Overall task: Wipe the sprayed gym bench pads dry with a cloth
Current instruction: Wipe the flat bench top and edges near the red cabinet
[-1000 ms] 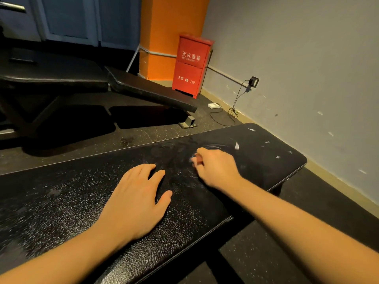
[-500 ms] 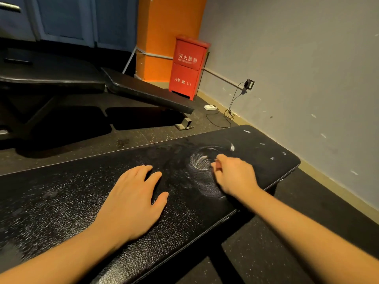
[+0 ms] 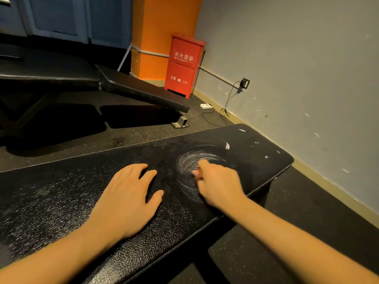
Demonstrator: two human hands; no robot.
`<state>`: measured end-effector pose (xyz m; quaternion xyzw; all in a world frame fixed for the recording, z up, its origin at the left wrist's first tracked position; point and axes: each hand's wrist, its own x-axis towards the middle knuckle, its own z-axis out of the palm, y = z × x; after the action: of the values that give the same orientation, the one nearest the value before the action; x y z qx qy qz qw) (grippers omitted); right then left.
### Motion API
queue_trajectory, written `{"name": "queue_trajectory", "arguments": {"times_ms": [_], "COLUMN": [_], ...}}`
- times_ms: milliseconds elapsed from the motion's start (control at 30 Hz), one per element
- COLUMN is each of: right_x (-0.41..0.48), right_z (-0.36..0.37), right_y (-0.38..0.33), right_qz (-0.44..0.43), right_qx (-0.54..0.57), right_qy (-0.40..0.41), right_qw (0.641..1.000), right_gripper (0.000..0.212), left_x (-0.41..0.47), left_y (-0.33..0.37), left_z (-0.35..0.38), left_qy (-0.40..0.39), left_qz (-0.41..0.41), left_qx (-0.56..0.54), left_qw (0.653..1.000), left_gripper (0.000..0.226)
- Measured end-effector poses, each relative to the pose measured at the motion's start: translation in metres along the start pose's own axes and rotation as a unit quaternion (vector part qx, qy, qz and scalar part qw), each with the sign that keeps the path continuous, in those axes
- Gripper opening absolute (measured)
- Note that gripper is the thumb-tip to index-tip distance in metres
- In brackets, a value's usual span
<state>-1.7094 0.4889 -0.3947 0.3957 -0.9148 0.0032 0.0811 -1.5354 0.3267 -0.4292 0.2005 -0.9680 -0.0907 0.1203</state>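
- I see a black pad (image 3: 61, 181) right in front of me. It runs from my left side over to the wall.
- My left hand (image 3: 127, 199) lies flat on the pad. Its fingers are straight and a bit spread, and it holds nothing.
- My right hand (image 3: 219, 185) is on the pad just beside the left one, with its fingers curled under. It looks blurry, so I cannot tell if it grips anything.
- A round white swirl (image 3: 190, 160) is on the pad, right at the tips of my right hand.
- A red box (image 3: 183, 64) stands by the wall, next to an orange post (image 3: 164, 27). Its doors are closed, so I cannot tell what is inside.
- Another bench (image 3: 139, 89) stands farther back.
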Motion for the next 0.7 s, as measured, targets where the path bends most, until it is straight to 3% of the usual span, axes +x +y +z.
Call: {"name": "queue_trajectory", "arguments": {"times_ms": [133,267,400,500,600,700], "right_x": [0.028,0.093,0.081,0.014,-0.018,0.017], "right_z": [0.005,0.019,0.018,0.003,-0.001,0.003], "right_y": [0.065,0.032,-0.039,-0.032,0.021,0.061], "right_qz": [0.067,0.119,0.01,-0.053,-0.032,0.006], "right_qx": [-0.073,0.004,0.058,0.076,0.043,-0.016], "right_qy": [0.033,0.041,0.014,-0.011,-0.008,0.017], "right_qw": [0.995,0.992,0.998,0.996,0.999,1.0], "right_gripper": [0.017,0.021,0.02,0.017,0.019,0.014], "left_x": [0.0,0.0,-0.001,-0.002,-0.004,-0.003], "left_y": [0.003,0.003,0.003,0.001,0.001,0.003], "left_z": [0.002,0.0,-0.003,-0.001,0.002,0.001], "left_qy": [0.0,-0.001,0.0,-0.007,-0.007,-0.008], "left_qz": [-0.004,-0.003,-0.006,0.0,-0.001,-0.003], "left_qx": [0.007,0.002,-0.003,0.008,0.017,0.018], "left_qw": [1.0,1.0,1.0,1.0,1.0,1.0], "left_gripper": [0.078,0.074,0.078,0.078,0.077,0.077]}}
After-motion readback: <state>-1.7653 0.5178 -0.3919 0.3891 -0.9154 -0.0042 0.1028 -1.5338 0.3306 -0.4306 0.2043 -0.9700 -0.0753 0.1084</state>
